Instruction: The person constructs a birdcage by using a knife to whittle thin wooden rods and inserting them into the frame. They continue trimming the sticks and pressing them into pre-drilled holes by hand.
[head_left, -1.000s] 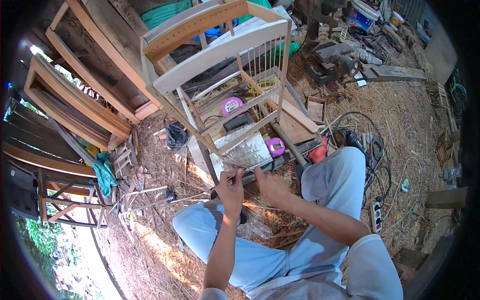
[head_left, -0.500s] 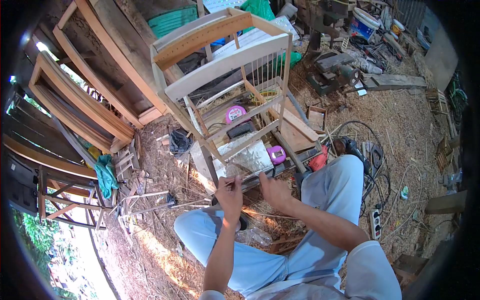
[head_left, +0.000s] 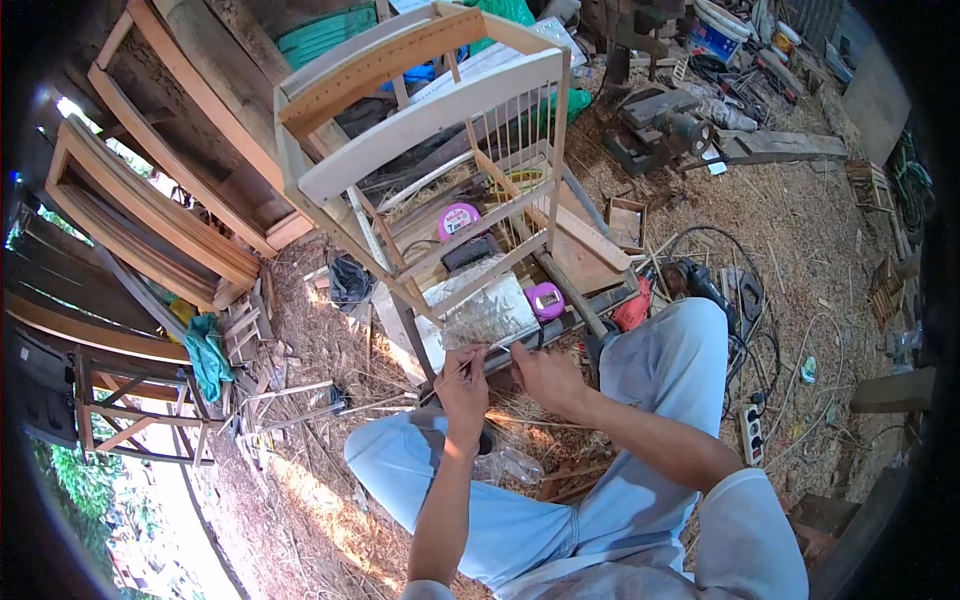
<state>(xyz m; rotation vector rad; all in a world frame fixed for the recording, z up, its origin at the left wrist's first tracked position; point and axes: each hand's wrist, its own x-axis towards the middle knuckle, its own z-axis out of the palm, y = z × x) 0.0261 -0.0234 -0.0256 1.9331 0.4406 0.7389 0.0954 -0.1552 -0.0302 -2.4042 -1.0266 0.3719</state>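
Note:
My left hand (head_left: pixel 463 398) is closed in a pinch around a thin pale stick (head_left: pixel 490 347), which points toward my other hand. Close beside it, my right hand (head_left: pixel 550 380) has its fingers curled; whatever sits inside them is hidden. Just beyond both hands lies a worn whitish board (head_left: pixel 490 308), with a purple tape measure (head_left: pixel 545 301) at its right. Over it stands a wooden cage frame (head_left: pixel 400 150) with thin upright rods on its right side. Inside the frame are a pink tape measure (head_left: pixel 459 221) and a dark block (head_left: pixel 470 253).
Curved wooden frames (head_left: pixel 150 210) lean at the left. By my right knee lie a red tool (head_left: pixel 632 306), a corded power tool (head_left: pixel 690 280) and a power strip (head_left: pixel 751 434). A small wooden box (head_left: pixel 627 222) and a vise-like machine (head_left: pixel 660 135) stand farther back. Shavings cover the ground.
The view has shifted slightly, so the cage frame sits a little farther left. My right hand has moved slightly left, closer to my left hand. Both stay closed.

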